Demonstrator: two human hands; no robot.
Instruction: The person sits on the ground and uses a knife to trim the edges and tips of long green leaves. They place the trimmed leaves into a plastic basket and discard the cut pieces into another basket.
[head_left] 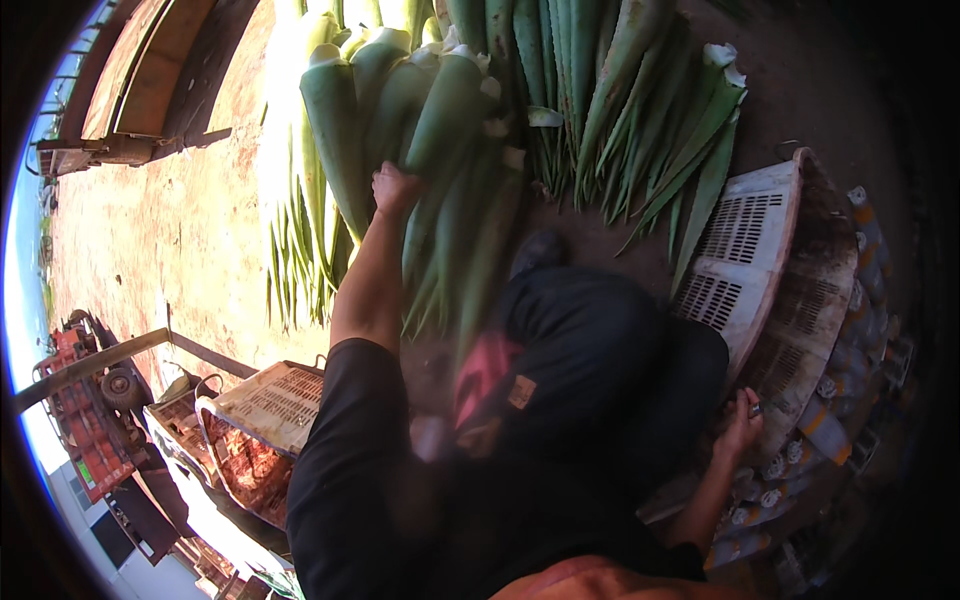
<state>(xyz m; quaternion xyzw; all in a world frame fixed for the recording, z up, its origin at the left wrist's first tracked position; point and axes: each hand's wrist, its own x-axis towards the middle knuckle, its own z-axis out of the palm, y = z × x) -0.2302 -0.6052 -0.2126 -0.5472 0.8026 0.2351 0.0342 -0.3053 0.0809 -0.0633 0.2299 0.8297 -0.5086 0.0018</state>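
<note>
A thick stack of big green aloe leaves, with pale cut ends toward the far side, lies in front of me. My left hand reaches forward, closed on the edge of one aloe leaf in the stack; its fingertips are partly hidden. My right hand is low at the right, beside the near end of a dirty white plastic crate. Its fingers are curled, and a small shiny spot shows at them. What it holds, if anything, I cannot make out.
More aloe leaves lie in a pile at far right. Bottle-like items with yellow-orange parts line the right side. Crates stand at left, near a red vehicle. Sunlit ground spreads at far left. My bent legs are in the middle.
</note>
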